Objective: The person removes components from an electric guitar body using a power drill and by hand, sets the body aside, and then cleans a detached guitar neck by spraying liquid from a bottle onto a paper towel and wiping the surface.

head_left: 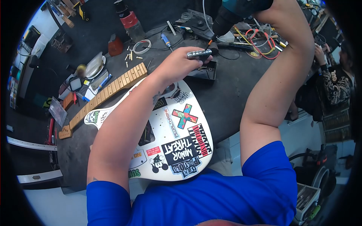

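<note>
My left hand (181, 63) is closed around a small metal guitar bridge (199, 55), held up above the bench. At the top edge, my right hand (267, 14) grips a dark and teal power drill (230, 17), partly cut off by the frame. The drill's bit (210, 42) points down at the bridge's end; whether it touches, I cannot tell. Under my left forearm lies a white guitar body (205, 141) covered in stickers, its near edge against my blue shirt. A detached guitar neck (102, 96) rests beside the body, to its left.
A small black box (205, 74) sits just below my left hand. Behind it are a blue screwdriver (166, 40), a coil of white cable (142, 46), a red-topped bottle (129, 22) and red tubing (260, 51). Another person (335, 81) is at the right.
</note>
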